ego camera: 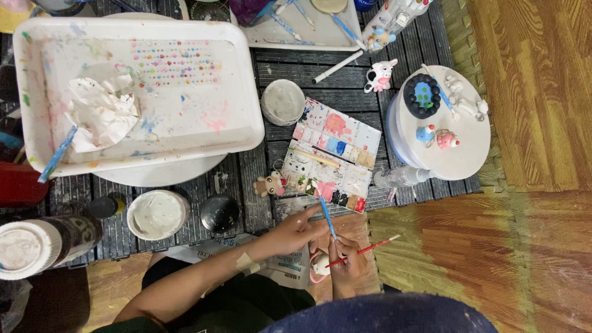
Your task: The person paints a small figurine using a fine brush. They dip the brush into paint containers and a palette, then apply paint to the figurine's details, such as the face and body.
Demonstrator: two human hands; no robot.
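1. My left hand (296,231) pinches a blue-handled brush (327,217), its tip toward the open paint palette (333,154) just ahead of my fingers.
2. My right hand (345,265) is closed on a small white figurine (321,265) and also grips a red-handled brush (364,250) that points out to my right.
3. Under my left forearm lies a flat white printed package (280,271) with blue lettering; a strip of tape sits on the forearm above it.
4. Left of my left hand: a black jar (219,213), then a round tub of white paint (158,213).
5. Far ahead-left: a large white tray (234,80) holding crumpled paper (102,114).
6. Ahead-right of my right hand: a round white stand (462,154) carrying small painted figures; a clear bottle (404,177) lies against its base.
7. Right of my right hand, bare wooden floor (493,259) gives open room beyond the dark slatted mat's (345,80) edge.
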